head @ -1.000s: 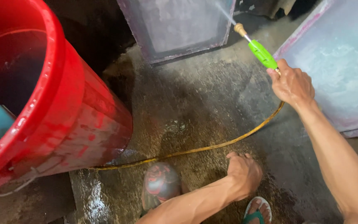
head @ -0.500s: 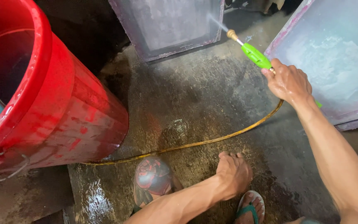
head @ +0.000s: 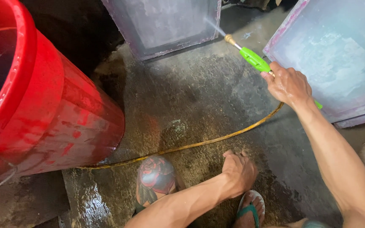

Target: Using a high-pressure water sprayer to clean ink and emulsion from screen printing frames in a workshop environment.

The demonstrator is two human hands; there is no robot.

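The right hand [head: 290, 86] is wrapped around the rear of a green spray gun [head: 255, 60], fingers curled tight over its grip, so the green barrel and brass nozzle [head: 230, 40] stick out beyond the knuckles toward the upper left. A thin jet leaves the nozzle and strikes the lower right corner of a framed screen [head: 165, 23] leaning at the top of the wet floor [head: 199, 105]. A second screen [head: 334, 63] leans just behind the hand. A yellow hose [head: 182, 147] runs from under the hand across the floor to the base of a red barrel [head: 43, 109]. The left hand [head: 239, 171] is a closed fist holding nothing, hanging above the floor near a sandal [head: 250, 209].
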